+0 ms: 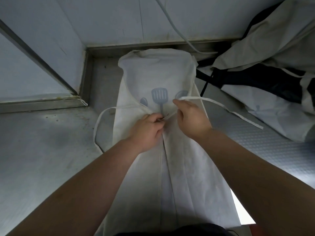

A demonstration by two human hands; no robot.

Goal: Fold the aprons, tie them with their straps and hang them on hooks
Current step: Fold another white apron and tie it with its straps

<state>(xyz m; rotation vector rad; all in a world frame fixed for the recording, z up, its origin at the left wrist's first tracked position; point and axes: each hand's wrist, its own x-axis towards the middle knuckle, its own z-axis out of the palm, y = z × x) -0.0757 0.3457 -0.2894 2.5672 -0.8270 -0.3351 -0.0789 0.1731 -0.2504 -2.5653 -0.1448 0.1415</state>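
On the steel table (51, 150), a white apron (153, 74) lies folded lengthwise, its blue spatula-and-spoons print (159, 96) facing up. At its middle the left hand (146, 130) pinches the left strap (102, 116), and the right hand (190, 118) grips the right strap (221, 106), which trails rightward. More aprons (272, 40) lie heaped at right.

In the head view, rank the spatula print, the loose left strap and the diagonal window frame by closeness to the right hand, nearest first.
From the right hand:
1. spatula print, just left of the hand, on the apron.
2. left strap, looping off the apron's left edge.
3. window frame, far left.
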